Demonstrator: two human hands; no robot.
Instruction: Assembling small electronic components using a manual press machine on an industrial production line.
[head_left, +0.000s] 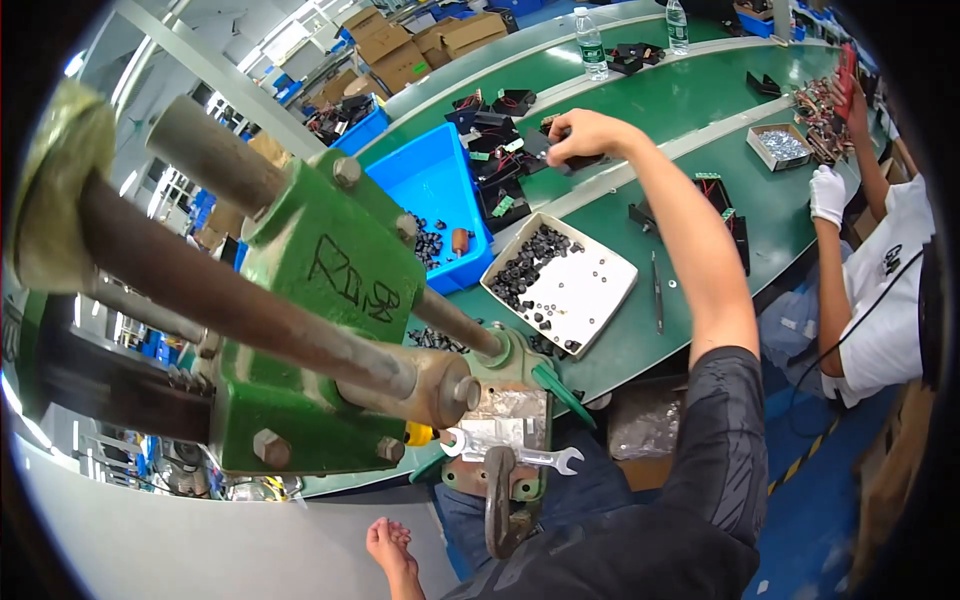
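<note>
My right hand (590, 138) reaches across the green bench, its fingers curled down on a black plastic housing (584, 163) beside a pile of similar housings (500, 165) with wires and small green boards. Low in the picture, my left hand (389, 546) is closed, its fingers curled over; whatever is in it, if anything, is hidden. Between my arms stands a green lever press (325, 290), with a wrench (515, 455) and a C-shaped clamp (497, 500) at its base plate. A white tray (610, 290) of black caps and small rings sits beyond the press.
A blue bin (420, 165) with black caps stands left of the tray. Tweezers (657, 293) and more housings (740, 240) lie to the right. Another person with a white glove (827, 194) works there beside a box of metal parts (779, 147). Water bottles (591, 45) stand at the back.
</note>
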